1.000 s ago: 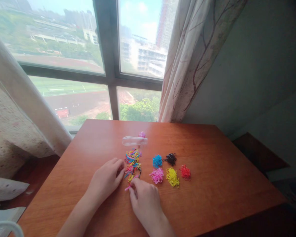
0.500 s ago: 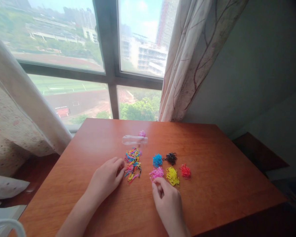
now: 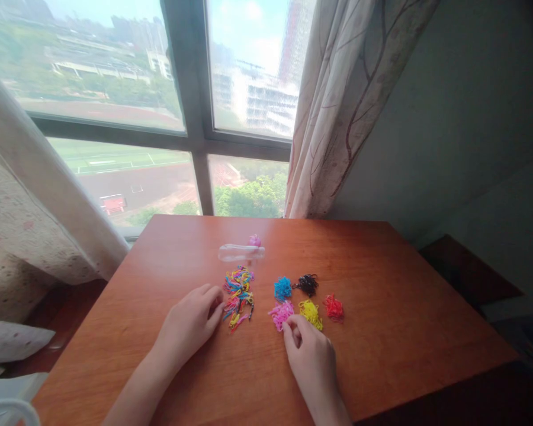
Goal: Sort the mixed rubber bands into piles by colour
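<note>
A mixed heap of coloured rubber bands (image 3: 237,294) lies on the wooden table (image 3: 382,284). To its right sit small sorted heaps: pink (image 3: 280,313), blue (image 3: 282,289), black (image 3: 308,284), yellow (image 3: 310,312) and red (image 3: 333,307). My left hand (image 3: 190,324) rests on the table, fingers curled, fingertips touching the mixed heap's left edge. My right hand (image 3: 308,355) has its fingers pinched together at the near edge of the pink and yellow heaps; what they hold is too small to make out.
A clear plastic bag (image 3: 240,252) with a pink bit (image 3: 254,240) beside it lies beyond the mixed heap. Curtains (image 3: 342,100) hang at both sides of the window (image 3: 169,89). A dark lower surface (image 3: 466,275) stands to the right of the table.
My right hand has moved from the near edge of the mixed heap to the right, to the pink heap. My left hand has stayed in place.
</note>
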`<control>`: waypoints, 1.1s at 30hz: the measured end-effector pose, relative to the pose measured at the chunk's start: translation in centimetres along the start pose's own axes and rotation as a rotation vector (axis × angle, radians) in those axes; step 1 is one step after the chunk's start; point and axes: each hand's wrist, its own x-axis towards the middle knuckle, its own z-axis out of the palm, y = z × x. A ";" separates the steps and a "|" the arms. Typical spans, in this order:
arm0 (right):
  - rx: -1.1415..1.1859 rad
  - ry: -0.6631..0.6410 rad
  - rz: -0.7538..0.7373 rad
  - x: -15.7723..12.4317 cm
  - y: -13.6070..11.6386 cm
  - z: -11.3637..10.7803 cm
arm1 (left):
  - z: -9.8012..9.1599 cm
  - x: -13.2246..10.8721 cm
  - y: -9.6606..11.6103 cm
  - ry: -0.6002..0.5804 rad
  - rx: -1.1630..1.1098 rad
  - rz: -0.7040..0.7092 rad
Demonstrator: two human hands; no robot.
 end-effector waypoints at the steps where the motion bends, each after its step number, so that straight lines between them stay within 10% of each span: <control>1: 0.000 0.002 -0.001 0.0 -0.1 0.0 | 0.0 0.0 0.0 0.000 -0.002 -0.001; 33: 0.220 -0.165 -0.169 -1.3 -3.9 1.6 | 1.9 -2.9 1.8 0.024 -0.109 0.031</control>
